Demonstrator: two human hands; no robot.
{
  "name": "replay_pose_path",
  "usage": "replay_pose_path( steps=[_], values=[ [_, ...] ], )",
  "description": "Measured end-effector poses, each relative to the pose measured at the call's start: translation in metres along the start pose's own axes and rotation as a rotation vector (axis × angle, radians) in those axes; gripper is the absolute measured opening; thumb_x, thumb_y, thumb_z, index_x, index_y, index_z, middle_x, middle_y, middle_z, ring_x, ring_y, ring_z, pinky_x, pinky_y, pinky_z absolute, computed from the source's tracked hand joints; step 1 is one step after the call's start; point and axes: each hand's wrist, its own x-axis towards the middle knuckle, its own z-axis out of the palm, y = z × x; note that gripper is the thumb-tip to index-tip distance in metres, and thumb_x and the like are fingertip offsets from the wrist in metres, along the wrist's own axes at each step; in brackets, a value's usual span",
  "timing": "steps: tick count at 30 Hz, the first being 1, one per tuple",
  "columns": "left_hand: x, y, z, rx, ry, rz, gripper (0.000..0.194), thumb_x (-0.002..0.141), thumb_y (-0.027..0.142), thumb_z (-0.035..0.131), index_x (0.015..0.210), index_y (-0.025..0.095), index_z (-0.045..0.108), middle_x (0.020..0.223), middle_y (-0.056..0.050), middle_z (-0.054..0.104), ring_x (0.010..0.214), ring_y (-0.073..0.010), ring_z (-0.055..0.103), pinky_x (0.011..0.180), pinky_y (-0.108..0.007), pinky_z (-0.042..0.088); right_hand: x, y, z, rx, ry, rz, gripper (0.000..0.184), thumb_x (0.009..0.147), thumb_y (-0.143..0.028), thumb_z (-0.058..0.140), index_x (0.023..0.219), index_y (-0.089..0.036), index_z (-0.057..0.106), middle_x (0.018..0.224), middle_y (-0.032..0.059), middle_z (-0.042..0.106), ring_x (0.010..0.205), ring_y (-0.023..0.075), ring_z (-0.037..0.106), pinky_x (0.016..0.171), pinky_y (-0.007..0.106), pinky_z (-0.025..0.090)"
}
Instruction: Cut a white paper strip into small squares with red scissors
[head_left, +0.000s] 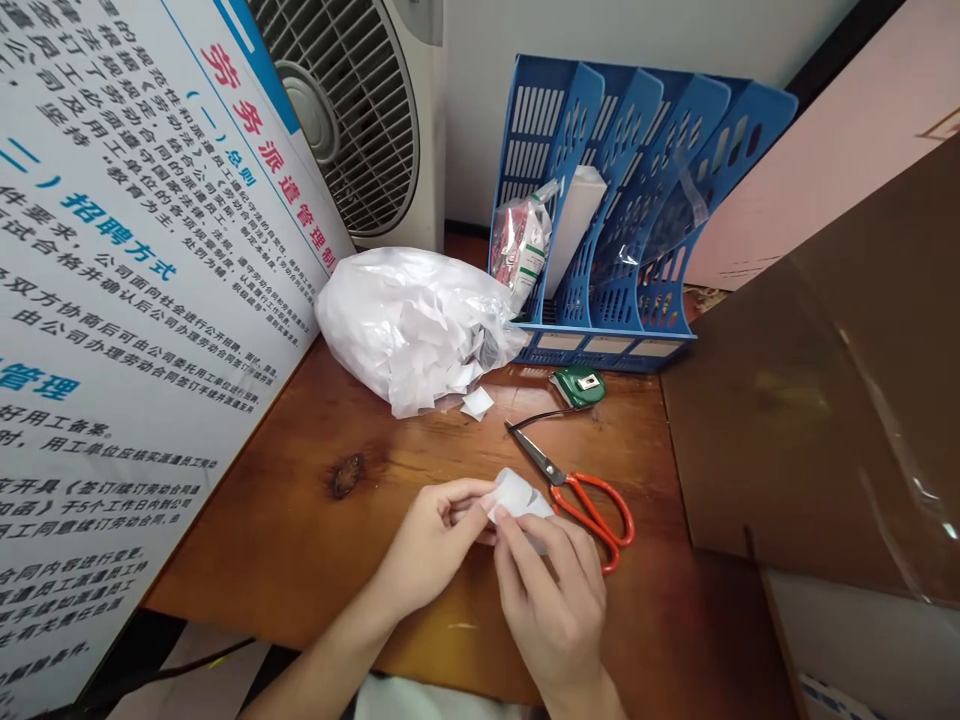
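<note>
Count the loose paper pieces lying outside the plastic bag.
2: one small white piece on the table beside the bag, one pinched between both hands. More may be hidden.

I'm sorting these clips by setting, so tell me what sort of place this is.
Probably an office or workroom desk. A blue file rack stands at the back of the wooden desk, a printed notice board leans at the left, and orange-handled scissors lie beside both hands holding a small white paper.
</note>
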Motion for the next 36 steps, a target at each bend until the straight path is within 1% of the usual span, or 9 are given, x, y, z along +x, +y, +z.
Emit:
replay_pose_path(
  steps=[4, 10, 14, 16, 18, 21, 26, 32, 36],
  values=[
    [-0.002, 0.002, 0.002, -0.046, -0.055, 0.052, 0.031, 0.096, 0.028, 0.063, 0.123, 0.017, 0.075, 0.116, -0.011, 0.076, 0.103, -0.025, 0.072, 0.093, -0.036, 0.059, -0.004, 0.008, 0.007, -0.017, 0.01, 0.02, 0.043, 0.079, -0.002, 0.076, 0.119, -0.017, 0.071, 0.095, 0.0086, 0.071, 0.087, 0.021, 0.06, 0.081, 0.038, 0.053],
    [-0.003, 0.0, 0.002, -0.049, -0.027, 0.024, 0.031, 0.097, 0.03, 0.063, 0.122, 0.015, 0.074, 0.112, -0.012, 0.077, 0.097, -0.024, 0.074, 0.086, -0.035, 0.061, 0.0, 0.005, 0.003, 0.121, 0.063, 0.101, 0.045, 0.08, 0.0, 0.074, 0.118, -0.024, 0.072, 0.098, 0.007, 0.069, 0.092, 0.0204, 0.063, 0.083, 0.037, 0.055],
    [-0.004, -0.002, 0.003, 0.049, 0.033, 0.032, 0.034, 0.098, 0.032, 0.062, 0.125, 0.015, 0.073, 0.111, -0.012, 0.077, 0.093, -0.022, 0.073, 0.082, -0.032, 0.061, 0.009, 0.005, -0.011, 0.492, 0.036, 0.572, 0.018, 0.088, -0.014, 0.07, 0.104, -0.023, 0.073, 0.093, 0.0047, 0.071, 0.084, 0.017, 0.068, 0.076, 0.029, 0.058],
    [-0.004, -0.001, 0.004, 0.077, 0.032, 0.038, 0.033, 0.097, 0.03, 0.062, 0.125, 0.016, 0.073, 0.109, -0.011, 0.078, 0.09, -0.0208, 0.073, 0.082, -0.031, 0.061, 0.017, 0.007, -0.017, 0.722, -0.157, 0.793, 0.01, 0.091, -0.026, 0.069, 0.098, -0.021, 0.072, 0.087, 0.0045, 0.072, 0.076, 0.0162, 0.069, 0.068, 0.026, 0.058],
    [-0.005, 0.0, 0.004, 0.077, 0.003, 0.041, 0.032, 0.097, 0.029, 0.062, 0.125, 0.017, 0.074, 0.108, -0.01, 0.078, 0.089, -0.0202, 0.072, 0.082, -0.031, 0.06, 0.023, 0.01, -0.019, 0.822, -0.318, 0.889, 0.018, 0.089, -0.036, 0.071, 0.097, -0.019, 0.072, 0.086, 0.0052, 0.073, 0.072, 0.0161, 0.069, 0.065, 0.026, 0.059],
    [-0.005, 0.004, 0.003, 0.078, -0.025, 0.042, 0.031, 0.097, 0.028, 0.06, 0.122, 0.017, 0.075, 0.107, -0.01, 0.077, 0.089, -0.0197, 0.072, 0.08, -0.029, 0.061, 0.028, 0.015, -0.015, 0.698, -0.306, 0.907, 0.023, 0.088, -0.039, 0.071, 0.1, -0.02, 0.073, 0.092, 0.006, 0.073, 0.077, 0.0167, 0.069, 0.07, 0.027, 0.058],
    [-0.005, 0.006, -0.002, 0.068, -0.015, 0.013, 0.031, 0.095, 0.023, 0.063, 0.122, 0.013, 0.074, 0.1, -0.011, 0.078, 0.084, -0.0179, 0.073, 0.077, -0.027, 0.061, 0.028, 0.019, -0.009, 0.551, -0.346, 0.767, 0.019, 0.09, -0.038, 0.069, 0.097, -0.021, 0.075, 0.088, 0.0038, 0.07, 0.075, 0.0147, 0.063, 0.066, 0.026, 0.052],
    [-0.003, 0.004, -0.004, 0.023, -0.021, -0.03, 0.035, 0.091, 0.033, 0.072, 0.119, 0.012, 0.075, 0.096, -0.012, 0.078, 0.083, -0.0189, 0.073, 0.074, -0.026, 0.06, 0.028, 0.024, -0.01, 0.737, -0.394, 0.833, 0.022, 0.088, -0.038, 0.072, 0.101, -0.022, 0.077, 0.097, 0.0065, 0.072, 0.084, 0.0181, 0.067, 0.074, 0.03, 0.057],
    [0.0, 0.002, -0.009, -0.035, -0.088, -0.06, 0.037, 0.089, 0.032, 0.073, 0.121, 0.013, 0.075, 0.097, -0.012, 0.079, 0.078, -0.0168, 0.072, 0.074, -0.025, 0.058, 0.025, 0.031, -0.011, 0.849, -0.318, 0.927, 0.021, 0.085, -0.037, 0.076, 0.096, -0.019, 0.077, 0.09, 0.0069, 0.072, 0.08, 0.0188, 0.068, 0.07, 0.029, 0.058]
  ],
)
